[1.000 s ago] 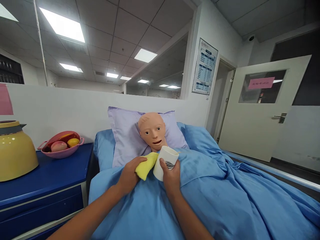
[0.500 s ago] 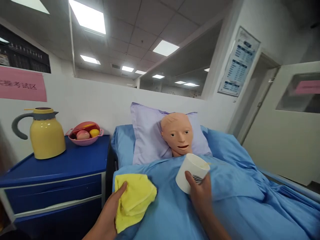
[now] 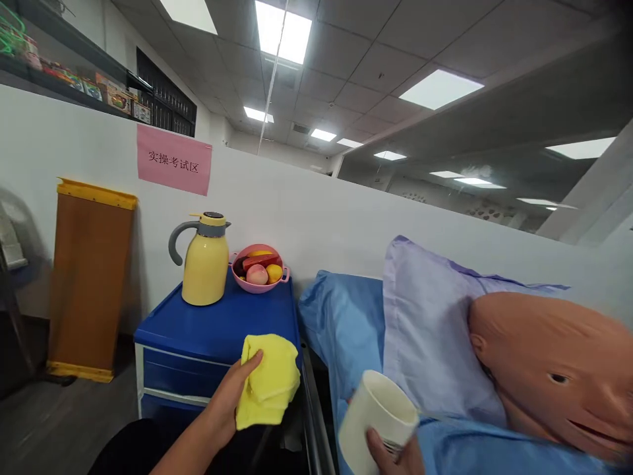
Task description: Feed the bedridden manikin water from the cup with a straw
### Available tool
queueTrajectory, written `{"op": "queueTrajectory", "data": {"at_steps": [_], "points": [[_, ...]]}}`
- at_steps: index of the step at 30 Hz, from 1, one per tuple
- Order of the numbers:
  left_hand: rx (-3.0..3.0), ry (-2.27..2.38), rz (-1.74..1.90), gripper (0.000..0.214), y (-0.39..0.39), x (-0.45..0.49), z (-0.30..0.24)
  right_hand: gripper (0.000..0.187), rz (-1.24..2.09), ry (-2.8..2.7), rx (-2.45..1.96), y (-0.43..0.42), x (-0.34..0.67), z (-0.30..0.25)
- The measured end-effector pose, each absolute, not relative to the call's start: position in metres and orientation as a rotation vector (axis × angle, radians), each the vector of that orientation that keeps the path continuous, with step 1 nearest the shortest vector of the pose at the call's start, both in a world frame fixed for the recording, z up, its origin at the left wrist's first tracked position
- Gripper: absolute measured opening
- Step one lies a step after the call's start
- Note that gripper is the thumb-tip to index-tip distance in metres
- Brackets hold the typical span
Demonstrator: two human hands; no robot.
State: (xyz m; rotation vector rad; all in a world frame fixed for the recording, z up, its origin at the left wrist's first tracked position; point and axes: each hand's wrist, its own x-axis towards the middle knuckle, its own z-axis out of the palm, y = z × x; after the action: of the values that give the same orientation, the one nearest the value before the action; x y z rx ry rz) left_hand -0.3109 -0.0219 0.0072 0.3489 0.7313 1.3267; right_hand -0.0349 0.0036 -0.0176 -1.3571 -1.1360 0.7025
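A folded yellow cloth [image 3: 271, 379] is pinched in my left hand [image 3: 228, 401], with the thumb on top of it. It is held above the gap between the blue bedside cabinet and the bed. My right hand [image 3: 398, 455] grips a white cup [image 3: 368, 415], tilted with its open rim toward the right, over the blue bedding. The inside of the cup shows only in part. To the right of the cup, a manikin's head [image 3: 554, 369] rests on a lilac pillow [image 3: 430, 323].
On the blue bedside cabinet [image 3: 247, 330] stand a yellow thermos jug [image 3: 205, 270] and a pink bowl [image 3: 285, 274] of fruit. A dark bed rail [image 3: 316, 422] runs between cabinet and bed. A brown board [image 3: 91, 280] leans on the wall at left.
The view has turned left and come nearer the bed's head. Both hands have moved left with it, still holding the cloth and the cup, away from the manikin toward the cabinet.
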Motion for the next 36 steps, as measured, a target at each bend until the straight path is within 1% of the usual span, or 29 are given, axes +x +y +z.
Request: {"op": "queueTrajectory", "data": {"at_steps": [2,6,11,14,17,19,21,24,27,29,32,36], "points": [[0.378,0.731,1.308,0.059,0.004,-0.342,0.010,0.068,0.779,-1.199,-1.293,0.023,-0.085,-0.011],[0.474,0.711,1.256,0.053,0.058,-0.400,0.010,0.069,0.928,-1.249,-1.115,0.065,-0.177,0.001],[0.587,0.895,1.215,0.042,0.102,-0.454,-0.001,0.065,0.982,-1.152,-0.978,0.112,-0.240,0.002],[0.644,0.924,1.232,0.037,0.110,-0.468,-0.008,0.062,0.966,-1.122,-0.981,0.132,-0.253,-0.004],[0.711,0.960,1.342,0.036,0.115,-0.472,-0.018,0.058,0.947,-1.138,-0.990,0.145,-0.257,-0.013],[0.772,1.045,1.462,0.042,0.121,-0.475,-0.029,0.058,0.950,-1.138,-0.987,0.151,-0.257,-0.018],[0.969,1.208,1.557,0.050,0.129,-0.478,-0.042,0.059,0.952,-1.138,-0.978,0.154,-0.257,-0.021],[1.402,1.460,1.547,0.054,0.141,-0.477,-0.059,0.061,0.954,-1.140,-0.975,0.155,-0.258,-0.022],[1.549,1.546,1.542,0.058,0.148,-0.470,-0.068,0.060,0.941,-1.165,-0.972,0.155,-0.259,-0.024],[1.596,1.618,1.578,0.058,0.149,-0.465,-0.069,0.058,0.933,-1.189,-0.953,0.156,-0.260,-0.026],[1.691,1.802,1.598,0.051,0.149,-0.461,-0.062,0.057,0.944,-1.208,-0.919,0.159,-0.260,-0.028],[1.782,1.876,1.601,0.043,0.134,-0.459,-0.042,0.066,0.991,-1.240,-0.894,0.163,-0.256,-0.026]]}}
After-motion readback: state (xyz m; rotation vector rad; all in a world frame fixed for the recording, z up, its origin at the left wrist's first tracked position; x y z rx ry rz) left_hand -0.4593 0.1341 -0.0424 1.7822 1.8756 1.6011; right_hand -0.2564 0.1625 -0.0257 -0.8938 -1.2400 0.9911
